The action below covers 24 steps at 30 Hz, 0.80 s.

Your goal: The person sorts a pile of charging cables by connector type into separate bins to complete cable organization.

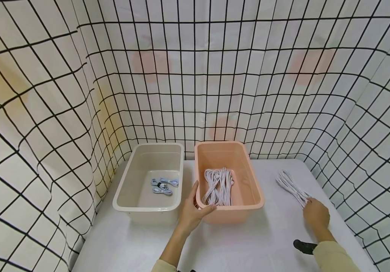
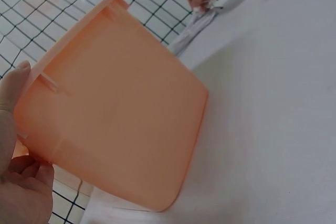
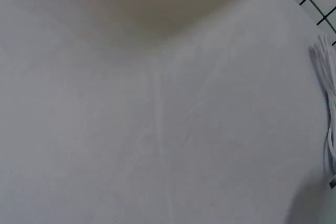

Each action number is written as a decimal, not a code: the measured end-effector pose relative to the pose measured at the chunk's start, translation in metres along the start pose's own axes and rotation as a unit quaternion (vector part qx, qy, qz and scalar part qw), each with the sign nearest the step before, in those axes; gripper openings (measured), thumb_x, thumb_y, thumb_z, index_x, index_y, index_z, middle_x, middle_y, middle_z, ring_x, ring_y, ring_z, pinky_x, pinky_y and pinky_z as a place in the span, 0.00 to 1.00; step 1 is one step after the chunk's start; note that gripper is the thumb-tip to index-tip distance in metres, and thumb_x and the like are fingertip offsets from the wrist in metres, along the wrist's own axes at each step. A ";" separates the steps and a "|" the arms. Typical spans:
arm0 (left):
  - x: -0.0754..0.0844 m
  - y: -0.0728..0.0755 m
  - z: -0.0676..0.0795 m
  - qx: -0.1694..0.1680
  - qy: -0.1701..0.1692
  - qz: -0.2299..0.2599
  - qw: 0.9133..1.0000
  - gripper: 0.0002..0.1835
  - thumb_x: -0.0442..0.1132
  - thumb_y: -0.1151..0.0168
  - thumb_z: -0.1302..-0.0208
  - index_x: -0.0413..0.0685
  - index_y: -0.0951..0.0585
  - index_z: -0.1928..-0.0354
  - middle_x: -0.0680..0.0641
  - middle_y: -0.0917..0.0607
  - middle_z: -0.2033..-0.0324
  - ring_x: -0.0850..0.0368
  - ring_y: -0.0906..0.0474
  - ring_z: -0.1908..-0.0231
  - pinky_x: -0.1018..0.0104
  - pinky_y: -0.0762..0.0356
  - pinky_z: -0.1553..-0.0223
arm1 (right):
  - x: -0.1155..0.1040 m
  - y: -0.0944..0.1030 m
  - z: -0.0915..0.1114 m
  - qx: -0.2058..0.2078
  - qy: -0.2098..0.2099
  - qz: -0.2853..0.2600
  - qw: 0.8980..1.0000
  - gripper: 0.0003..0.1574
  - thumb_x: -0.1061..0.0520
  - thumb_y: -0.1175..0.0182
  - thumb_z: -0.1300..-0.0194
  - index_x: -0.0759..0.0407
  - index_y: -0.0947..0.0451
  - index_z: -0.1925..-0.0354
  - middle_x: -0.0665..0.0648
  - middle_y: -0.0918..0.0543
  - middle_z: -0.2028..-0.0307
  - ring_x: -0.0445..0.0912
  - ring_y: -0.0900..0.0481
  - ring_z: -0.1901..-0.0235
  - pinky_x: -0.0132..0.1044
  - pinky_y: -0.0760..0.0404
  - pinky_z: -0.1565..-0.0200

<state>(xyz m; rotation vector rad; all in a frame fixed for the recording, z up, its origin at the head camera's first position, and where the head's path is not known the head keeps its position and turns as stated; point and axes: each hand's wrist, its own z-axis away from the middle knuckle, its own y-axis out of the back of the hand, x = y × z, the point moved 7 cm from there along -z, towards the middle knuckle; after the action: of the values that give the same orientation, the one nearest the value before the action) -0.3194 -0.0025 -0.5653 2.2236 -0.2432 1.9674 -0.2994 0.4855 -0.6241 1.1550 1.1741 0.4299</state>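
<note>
My left hand [image 1: 190, 212] grips the near left corner of a peach-orange plastic bin [image 1: 230, 216], thumb along the front rim and fingers at the left side. Inside that bin lie coiled bundles of white cable [image 1: 219, 187]. On the right part of the table, my right hand [image 1: 317, 216] holds the near end of another white cable bundle [image 1: 291, 186], whose looped far end points toward the back left. In the left wrist view, the bin's outer wall [image 2: 121, 98] fills the middle. The right wrist view catches the held bundle [image 3: 328, 93] only at its right edge.
Left of the orange bin stands a cream bin [image 1: 123, 189] holding several small pale blue cable coils [image 1: 162, 187]. A black grid net [image 1: 222, 87] encloses the white table [image 1: 235, 245] at the back and both sides. A black strap end [image 1: 304, 247] sticks out by the right sleeve.
</note>
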 end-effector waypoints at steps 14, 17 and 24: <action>0.001 0.000 0.000 0.002 0.000 0.011 1.000 0.59 0.39 0.19 0.44 0.54 0.48 0.17 0.39 0.41 0.22 0.43 0.34 0.29 0.51 0.32 0.33 | -0.007 0.015 -0.011 -0.029 -0.046 -0.225 0.973 0.29 0.55 0.58 0.17 0.75 0.27 0.35 0.52 0.13 0.63 0.32 0.23 0.67 0.29 0.21 0.71; 0.002 -0.001 0.000 0.000 0.001 0.011 1.000 0.59 0.39 0.19 0.43 0.54 0.48 0.17 0.39 0.41 0.22 0.42 0.34 0.29 0.50 0.32 0.33 | -0.009 0.015 -0.010 -0.047 -0.064 -0.285 0.955 0.30 0.53 0.57 0.16 0.74 0.30 0.31 0.40 0.16 0.66 0.30 0.23 0.67 0.32 0.20 0.70; -0.001 0.000 -0.001 -0.001 0.001 0.013 1.000 0.58 0.36 0.20 0.42 0.55 0.48 0.17 0.37 0.42 0.22 0.42 0.36 0.28 0.48 0.34 0.32 | -0.022 0.023 -0.010 -0.056 -0.044 -0.392 0.917 0.29 0.55 0.50 0.18 0.79 0.32 0.32 0.39 0.13 0.68 0.29 0.18 0.66 0.26 0.20 0.69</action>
<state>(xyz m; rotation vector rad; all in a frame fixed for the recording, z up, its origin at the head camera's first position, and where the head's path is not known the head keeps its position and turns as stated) -0.3203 -0.0022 -0.5662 2.2283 -0.2762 1.9818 -0.3106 0.4824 -0.5921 0.5210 1.4002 -0.1710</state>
